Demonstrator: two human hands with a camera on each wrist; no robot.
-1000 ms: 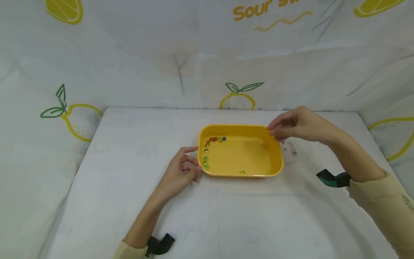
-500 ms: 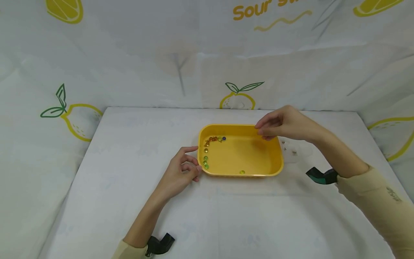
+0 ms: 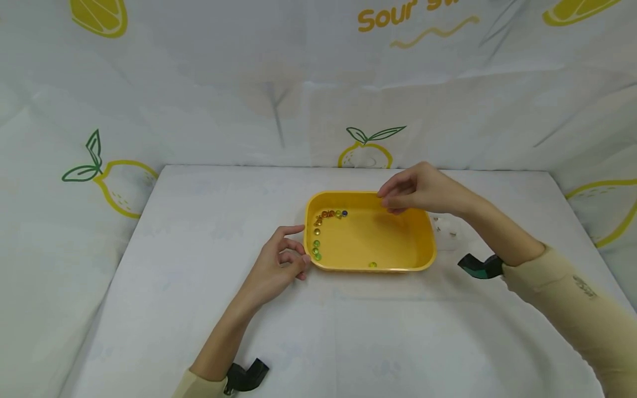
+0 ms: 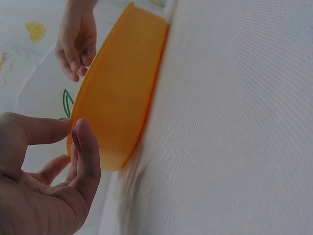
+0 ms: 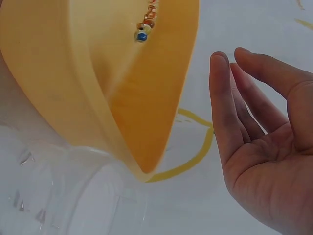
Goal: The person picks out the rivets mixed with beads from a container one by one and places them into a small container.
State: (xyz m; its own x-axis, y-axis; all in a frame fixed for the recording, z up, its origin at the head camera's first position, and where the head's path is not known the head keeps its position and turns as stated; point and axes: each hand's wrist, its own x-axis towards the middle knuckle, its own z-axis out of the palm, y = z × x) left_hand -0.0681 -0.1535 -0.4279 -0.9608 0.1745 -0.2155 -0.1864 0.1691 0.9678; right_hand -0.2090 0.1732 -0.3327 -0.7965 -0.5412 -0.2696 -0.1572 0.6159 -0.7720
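A yellow plastic tray (image 3: 370, 271) stands on the white table. Along its left and far walls runs a curved row of shiny beads (image 3: 317, 232), orange and green, with a blue bead (image 3: 345, 213) at its end. One lone green-yellow bead (image 3: 372, 265) lies near the front wall. My left hand (image 3: 280, 262) touches the tray's left rim with relaxed fingertips. Over the far rim hovers my right hand (image 3: 420, 190), its fingers (image 5: 218, 78) bent and drawn close to the thumb. I cannot tell whether something tiny is between those fingertips.
Against the tray's right side lies a clear plastic container (image 3: 446, 232) with a few small pieces in it, partly behind the right forearm. A lemon-printed white cloth (image 3: 224, 83) hangs behind the table. Each wrist carries a black camera mount (image 3: 480, 266).
My right hand has moved left along the tray's far rim, from its right corner toward the middle, uncovering more of the clear container. The left hand, tray and beads stay put.
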